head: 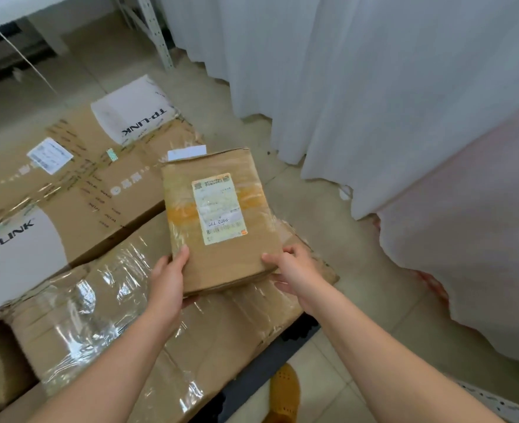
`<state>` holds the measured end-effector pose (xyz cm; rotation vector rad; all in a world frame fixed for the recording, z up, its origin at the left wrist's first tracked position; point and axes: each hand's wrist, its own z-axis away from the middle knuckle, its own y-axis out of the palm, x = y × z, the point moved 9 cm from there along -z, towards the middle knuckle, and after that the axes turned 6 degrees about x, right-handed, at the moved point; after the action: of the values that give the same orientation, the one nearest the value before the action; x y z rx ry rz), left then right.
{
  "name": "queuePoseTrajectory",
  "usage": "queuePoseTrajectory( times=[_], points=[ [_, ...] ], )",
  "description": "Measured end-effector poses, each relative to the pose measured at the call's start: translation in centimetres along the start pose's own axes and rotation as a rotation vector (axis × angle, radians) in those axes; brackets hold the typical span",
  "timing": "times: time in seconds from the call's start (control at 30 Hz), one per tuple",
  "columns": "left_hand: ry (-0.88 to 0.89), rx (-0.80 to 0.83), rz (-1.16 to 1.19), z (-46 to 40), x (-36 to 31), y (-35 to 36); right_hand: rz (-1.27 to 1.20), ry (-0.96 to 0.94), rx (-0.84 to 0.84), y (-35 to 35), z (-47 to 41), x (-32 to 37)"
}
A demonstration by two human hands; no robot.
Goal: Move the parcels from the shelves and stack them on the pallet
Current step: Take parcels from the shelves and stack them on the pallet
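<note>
A small flat brown parcel (221, 257) with a pale shipping label sits at the centre, held over a large tape-wrapped carton (124, 325). My left hand (169, 279) grips its near left corner, thumb on top. My right hand (291, 270) grips its near right corner, fingers underneath. Whether the parcel rests on the carton or hangs just above it I cannot tell. Behind lies another big brown carton (78, 184) with a white TP-LINK box (133, 108) on it. A dark pallet edge (261, 370) shows below the cartons.
White curtains (358, 87) hang at the right, down to the tiled floor (358, 285). A perforated metal shelf post (160, 29) stands at the back. A second TP-LINK box (17, 254) lies at the left. My orange shoe (284, 395) is beside the pallet.
</note>
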<state>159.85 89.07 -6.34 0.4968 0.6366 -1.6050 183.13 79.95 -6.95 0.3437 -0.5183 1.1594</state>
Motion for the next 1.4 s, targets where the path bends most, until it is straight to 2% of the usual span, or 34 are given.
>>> queuePoseTrajectory(
  times=[0.1,0.37,0.5,0.67,0.77,0.97,1.27,1.4],
  points=[
    [-0.002,0.022,-0.044,-0.2,-0.6,0.0,0.016,0.021,-0.020,-0.2,-0.5,0.9],
    [0.028,0.008,-0.069,0.5,-1.0,0.4,0.147,-0.094,0.021,0.2,-1.6,3.2],
    [0.021,0.057,-0.157,0.4,-2.5,-0.1,0.242,-0.036,0.026,0.0,-1.2,2.8],
    [0.052,0.095,-0.213,1.3,-2.5,1.6,0.289,-0.115,-0.097,-1.3,-0.4,3.2],
    [0.049,0.104,-0.156,2.2,-0.9,3.8,0.227,-0.169,-0.207,-2.6,-0.4,4.0],
    [-0.008,0.172,-0.021,2.7,0.9,7.0,-0.048,-0.318,-0.297,-5.1,-0.3,6.0],
    [0.083,0.181,-0.057,2.2,-0.5,7.6,-0.281,-0.263,-0.205,-6.9,-1.7,6.4],
    [0.016,0.197,-0.066,2.3,0.5,8.1,-0.138,-0.213,-0.160,-6.9,-2.5,6.2]
  ],
)
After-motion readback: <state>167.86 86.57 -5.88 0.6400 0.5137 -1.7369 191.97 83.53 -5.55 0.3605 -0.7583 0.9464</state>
